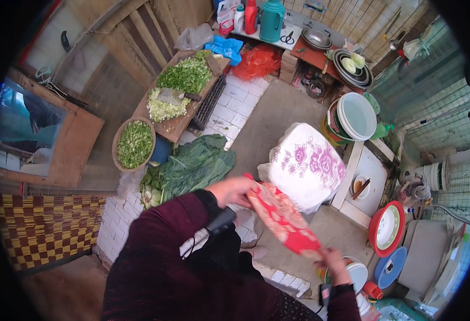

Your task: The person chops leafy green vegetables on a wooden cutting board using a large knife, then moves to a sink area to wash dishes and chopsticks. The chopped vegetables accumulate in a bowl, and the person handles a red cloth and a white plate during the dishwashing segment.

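A red cloth with a pale flower pattern (285, 220) is stretched between my two hands, in front of my body. Its upper left end is pinched in my left hand (235, 191), and my right hand (334, 263) grips the lower right end, slightly blurred. Just beyond the cloth lies a white, rounded square cover with purple flowers (309, 160); what it rests on is hidden. Large green leaves (203, 162) lie on the floor beyond my left hand. Under my right hand stands a white-rimmed bucket (357, 275), partly covered by the wrist.
A wooden board (171, 128) holds chopped greens and a cleaver (179, 96). Beside it is a bowl of chopped greens (134, 144). At right are a water bucket (357, 116), a low sink (365, 184) with a small dish, a red basin (387, 228) and a blue basin (391, 267).
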The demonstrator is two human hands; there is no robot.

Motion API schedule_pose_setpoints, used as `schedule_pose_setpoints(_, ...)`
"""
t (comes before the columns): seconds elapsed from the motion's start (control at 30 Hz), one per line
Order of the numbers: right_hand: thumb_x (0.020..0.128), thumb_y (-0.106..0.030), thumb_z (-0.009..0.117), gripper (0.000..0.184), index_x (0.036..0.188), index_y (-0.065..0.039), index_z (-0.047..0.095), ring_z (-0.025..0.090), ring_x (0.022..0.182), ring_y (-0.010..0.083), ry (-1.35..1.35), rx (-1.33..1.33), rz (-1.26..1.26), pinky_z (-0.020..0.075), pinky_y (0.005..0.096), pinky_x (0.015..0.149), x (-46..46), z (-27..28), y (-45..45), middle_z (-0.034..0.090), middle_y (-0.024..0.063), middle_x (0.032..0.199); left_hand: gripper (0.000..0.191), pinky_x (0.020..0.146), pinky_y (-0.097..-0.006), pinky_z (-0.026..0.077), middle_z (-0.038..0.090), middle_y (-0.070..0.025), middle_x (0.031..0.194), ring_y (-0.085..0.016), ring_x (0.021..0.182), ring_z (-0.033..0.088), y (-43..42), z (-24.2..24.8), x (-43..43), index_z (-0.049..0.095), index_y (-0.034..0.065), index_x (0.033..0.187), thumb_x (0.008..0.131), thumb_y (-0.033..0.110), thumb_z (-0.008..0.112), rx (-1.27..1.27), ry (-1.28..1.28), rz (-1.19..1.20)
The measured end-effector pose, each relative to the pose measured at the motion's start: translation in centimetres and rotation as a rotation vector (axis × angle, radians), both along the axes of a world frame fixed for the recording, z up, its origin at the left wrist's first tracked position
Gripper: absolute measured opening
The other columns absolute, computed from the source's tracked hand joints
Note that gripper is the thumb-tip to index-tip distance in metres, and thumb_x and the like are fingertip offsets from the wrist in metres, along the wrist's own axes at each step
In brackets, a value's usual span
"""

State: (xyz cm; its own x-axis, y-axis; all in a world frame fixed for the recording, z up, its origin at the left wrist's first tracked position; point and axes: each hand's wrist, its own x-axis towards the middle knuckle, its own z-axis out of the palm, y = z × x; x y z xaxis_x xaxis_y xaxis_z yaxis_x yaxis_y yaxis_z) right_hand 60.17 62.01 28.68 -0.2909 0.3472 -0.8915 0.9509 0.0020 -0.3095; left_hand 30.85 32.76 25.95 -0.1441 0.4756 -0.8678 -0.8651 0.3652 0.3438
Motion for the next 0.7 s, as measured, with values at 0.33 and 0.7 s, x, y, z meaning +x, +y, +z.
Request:
schedule_pose_setpoints(0.33,0.093,-0.027,0.057,0.037,0.116,0.003,0.054,0.066,0.079,0.0193,0.354,-0.556,0.119,0.0533,0.0289,0.067,-8.7,-0.9,-8.6,0.067,0.0141,0.095,0.057,0.081,-0.0364,0.046,0.06,-0.0091,0.117,-0.021,0.101,0.058,-4.7,2.9,-6.2,0.043,-0.0002,0.128,0.088,0.035,0.062,-0.149,0.691,0.53)
schedule_pose_setpoints(0.7,0.087,-0.017,0.055,0.028,0.104,0.005,0.059,0.068,0.061,0.0228,-0.189,0.172,-0.231,0.0541,0.0318,0.051,14.4,-6.0,1.1,0.068,0.0137,0.078,0.074,0.092,-0.0339,0.047,0.055,-0.0123,0.12,-0.022,0.109,0.056,-1.3,-0.6,5.9,0.033,0.0009,0.133,0.067,-0.003,0.066,-0.049,0.799,0.445)
